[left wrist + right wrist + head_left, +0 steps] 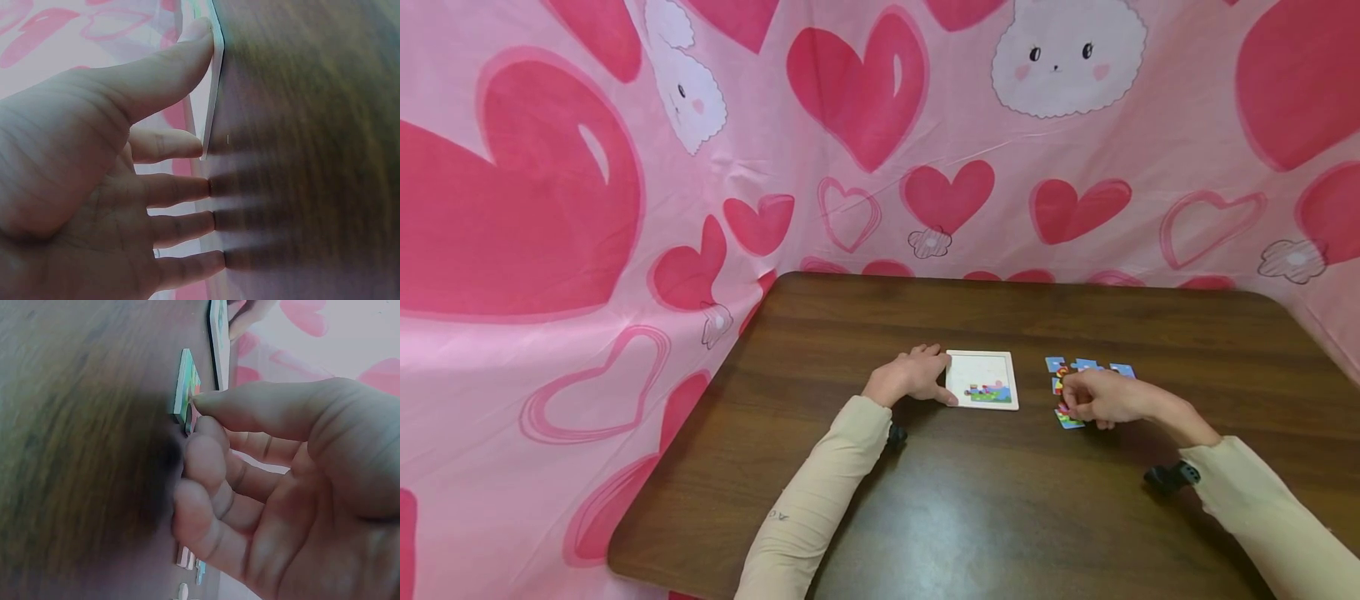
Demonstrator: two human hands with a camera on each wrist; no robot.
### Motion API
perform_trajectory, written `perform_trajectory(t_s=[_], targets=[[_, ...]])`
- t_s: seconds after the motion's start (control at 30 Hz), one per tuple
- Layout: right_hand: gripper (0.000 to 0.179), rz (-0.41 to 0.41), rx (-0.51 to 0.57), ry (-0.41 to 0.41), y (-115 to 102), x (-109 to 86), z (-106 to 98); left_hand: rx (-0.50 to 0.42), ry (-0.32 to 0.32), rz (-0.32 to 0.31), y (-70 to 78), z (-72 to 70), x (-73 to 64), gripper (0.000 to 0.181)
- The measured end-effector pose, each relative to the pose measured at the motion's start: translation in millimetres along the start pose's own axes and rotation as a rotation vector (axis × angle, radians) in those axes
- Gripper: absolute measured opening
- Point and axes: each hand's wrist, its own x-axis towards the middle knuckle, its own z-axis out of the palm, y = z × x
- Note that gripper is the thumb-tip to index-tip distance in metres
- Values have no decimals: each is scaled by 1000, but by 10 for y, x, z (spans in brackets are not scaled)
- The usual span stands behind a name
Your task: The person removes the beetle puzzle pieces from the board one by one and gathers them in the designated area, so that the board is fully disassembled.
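A white square puzzle tray (pixel 977 367) lies on the table, with a few joined colourful pieces (pixel 990 393) along its lower edge. My left hand (pixel 915 375) rests at the tray's left side. In the left wrist view, its thumb (pixel 181 59) lies on the tray's edge and its spread fingers (pixel 181 189) reach down to the tabletop. My right hand (pixel 1103 396) is over the loose pieces to the right of the tray. Its thumb and index finger pinch a puzzle piece (pixel 190 419), mostly hidden, right beside another piece (pixel 183 387) on the table.
Several loose blue puzzle pieces (pixel 1086 364) lie beyond and around my right hand, some partly covered by it. The brown wooden table (pixel 985 500) has rounded corners. Pink cloth (pixel 865 217) printed with hearts hangs behind it and along its left side.
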Motion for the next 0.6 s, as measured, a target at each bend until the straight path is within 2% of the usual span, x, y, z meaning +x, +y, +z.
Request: perform_trajectory(t_s=[0.23,0.43,0.6], targets=[[12,21,-43,14,-78,28,-19,-9,-1,-2,5,-1,-11,81],[14,-44,-101,81,-184,110,-48,-5,2,3,1,1,-10,80],[13,-65,-119,116,-279,195,-37,-4,1,6,0,-7,-10,79]])
